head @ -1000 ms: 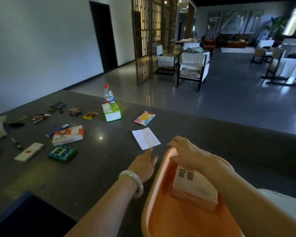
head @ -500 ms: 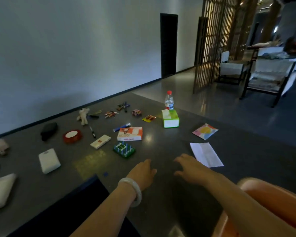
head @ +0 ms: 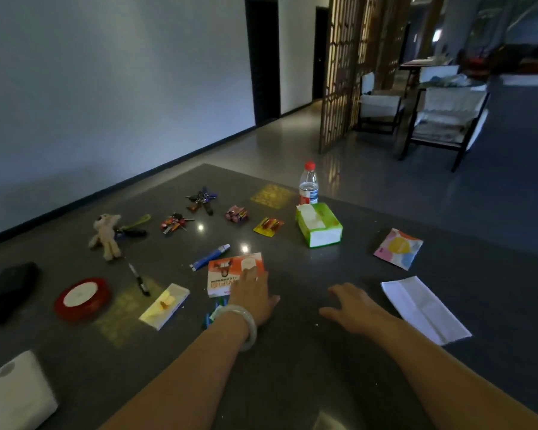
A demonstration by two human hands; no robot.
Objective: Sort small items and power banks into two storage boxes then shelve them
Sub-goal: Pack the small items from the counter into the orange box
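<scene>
Left hand (head: 253,295), wearing pale bangle, now reaching forward onto orange-and-white rectangular carton (head: 234,272) on dark table (head: 292,383), fingers straight atop it. Right hand (head: 356,308) hovering nearby, fingers spread, holding nothing. Carton lettering too blurred for reading.

You're looking at a dim frame, cool bluish cast. Light comes from the far right, past the screen (head: 342,72). Two small glare spots sit on the glossy table (head: 292,352) by the pen (head: 210,257), and yellow patches reflect at the far edge and near left. Your left hand (head: 255,297) and right hand (head: 353,308) are slightly soft. Far right room is smeared and blurry. Wide-angle bend tilts the walls and stretches the near corners. Forearms throw faint shadows on the table.
</scene>
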